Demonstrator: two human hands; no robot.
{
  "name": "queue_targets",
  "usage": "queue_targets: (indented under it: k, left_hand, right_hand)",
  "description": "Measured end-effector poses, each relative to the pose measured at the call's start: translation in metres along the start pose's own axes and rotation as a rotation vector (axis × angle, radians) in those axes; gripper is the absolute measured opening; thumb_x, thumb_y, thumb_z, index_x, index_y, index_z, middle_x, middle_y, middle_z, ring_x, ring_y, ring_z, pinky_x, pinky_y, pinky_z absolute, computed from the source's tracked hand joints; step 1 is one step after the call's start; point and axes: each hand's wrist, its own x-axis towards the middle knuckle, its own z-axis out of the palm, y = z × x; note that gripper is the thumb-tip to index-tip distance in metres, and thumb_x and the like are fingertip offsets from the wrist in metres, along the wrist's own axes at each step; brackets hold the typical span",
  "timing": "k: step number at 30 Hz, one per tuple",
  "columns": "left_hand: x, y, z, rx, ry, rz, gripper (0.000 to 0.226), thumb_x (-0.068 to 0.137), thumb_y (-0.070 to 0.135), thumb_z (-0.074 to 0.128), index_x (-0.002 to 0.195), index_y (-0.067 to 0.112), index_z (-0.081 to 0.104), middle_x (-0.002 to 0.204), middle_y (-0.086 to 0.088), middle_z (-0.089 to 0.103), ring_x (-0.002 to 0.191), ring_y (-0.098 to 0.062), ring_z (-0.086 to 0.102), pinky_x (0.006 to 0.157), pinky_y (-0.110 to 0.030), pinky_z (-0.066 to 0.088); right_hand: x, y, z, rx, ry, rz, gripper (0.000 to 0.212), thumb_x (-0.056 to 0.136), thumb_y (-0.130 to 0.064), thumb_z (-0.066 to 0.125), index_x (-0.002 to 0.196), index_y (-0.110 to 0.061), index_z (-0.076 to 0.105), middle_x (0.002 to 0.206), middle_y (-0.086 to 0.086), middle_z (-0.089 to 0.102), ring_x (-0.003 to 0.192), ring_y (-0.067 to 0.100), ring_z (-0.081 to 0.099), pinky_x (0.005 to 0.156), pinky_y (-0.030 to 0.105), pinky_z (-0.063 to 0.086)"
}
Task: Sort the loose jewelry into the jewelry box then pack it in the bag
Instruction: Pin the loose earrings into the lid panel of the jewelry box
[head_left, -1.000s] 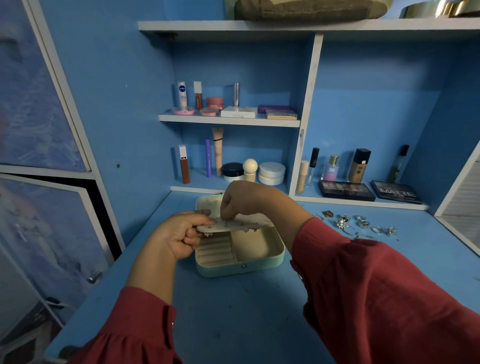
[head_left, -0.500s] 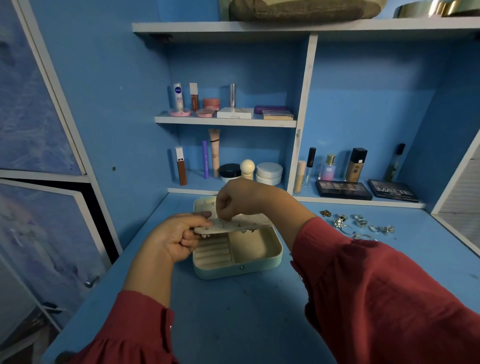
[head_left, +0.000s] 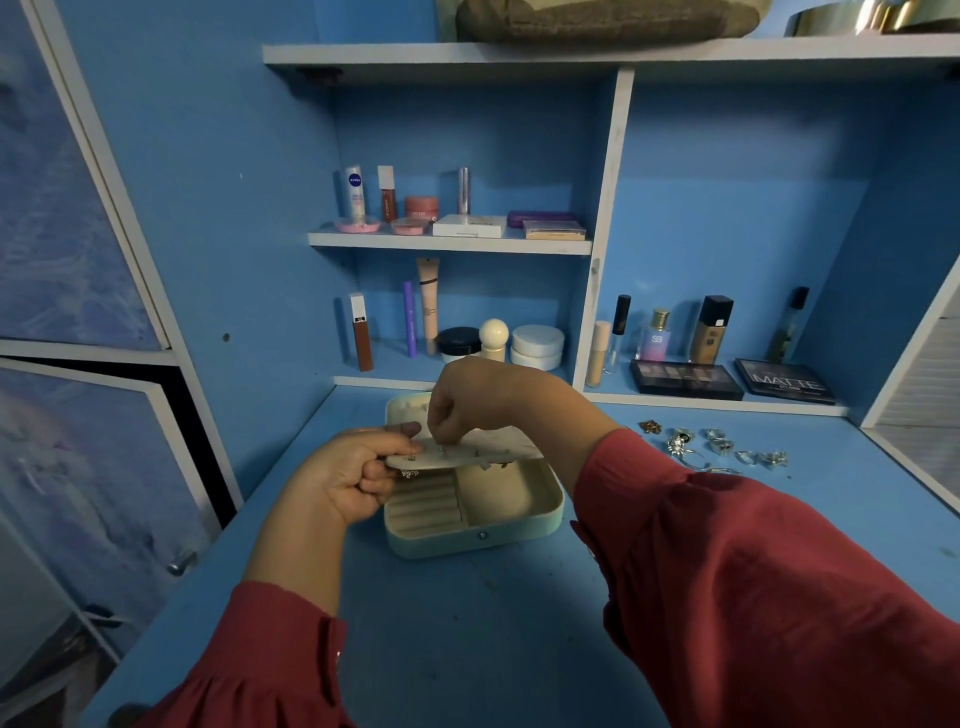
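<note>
I see the left hand (head_left: 347, 475) pinching the end of a cream earring panel (head_left: 467, 452), thumb on top, holding it over the open jewelry box (head_left: 472, 506) on the blue desk (head_left: 467, 623). The right hand (head_left: 470, 397) pinches a small stud on the panel. Loose rings and earrings (head_left: 719, 447) lie right of the box.

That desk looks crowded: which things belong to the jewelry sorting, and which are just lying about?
In the job: jewelry box, earring panel, loose jewelry, left hand, right hand.
Lying about: eyeshadow palettes, cream jars, Nivea tube.
</note>
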Motion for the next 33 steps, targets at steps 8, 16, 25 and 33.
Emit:
queue_targets:
  k: [8,16,25,33]
  left_hand:
    - [0.003,0.000,-0.002,-0.038,-0.031,-0.005,0.015,0.088,-0.005,0.051,0.087,0.007,0.059,0.045,0.004,0.041,0.023,-0.001,0.024,0.024,-0.010,0.018]
    - [-0.001,0.003,-0.003,-0.101,-0.115,0.004,0.008,0.090,0.017,0.055,0.091,0.010,0.059,0.093,-0.022,0.070,0.031,0.000,0.030,0.029,-0.009,0.025]
    - [0.001,0.004,-0.001,-0.083,-0.127,0.120,0.061,0.093,0.060,0.036,0.121,0.009,0.055,0.106,-0.021,0.070,0.036,-0.003,0.033,0.032,-0.012,0.030]
    - [0.001,0.005,-0.002,-0.050,-0.100,0.161,0.058,0.095,0.058,0.034,0.124,0.012,0.054,0.096,-0.018,0.072,0.034,-0.003,0.030,0.032,-0.012,0.024]
  right_hand:
    - [-0.003,0.004,-0.001,-0.007,0.044,-0.037,0.014,0.086,-0.014,0.066,0.099,-0.011,0.073,0.097,-0.002,0.070,0.078,0.006,0.057,0.063,0.014,0.040]
    - [-0.062,0.069,-0.011,0.314,0.384,0.081,0.015,0.092,-0.021,0.061,0.103,-0.026,0.071,0.101,-0.012,0.068,0.095,0.004,0.061,0.089,0.026,0.047]
    - [-0.108,0.113,0.034,0.468,0.433,0.297,0.007,0.085,-0.018,0.070,0.085,-0.022,0.076,0.080,-0.011,0.073,0.084,0.010,0.068,0.082,0.031,0.054]
    - [-0.113,0.117,0.041,0.418,0.417,0.317,0.018,0.087,-0.015,0.067,0.083,-0.031,0.073,0.084,-0.012,0.073,0.083,0.013,0.069,0.083,0.039,0.057]
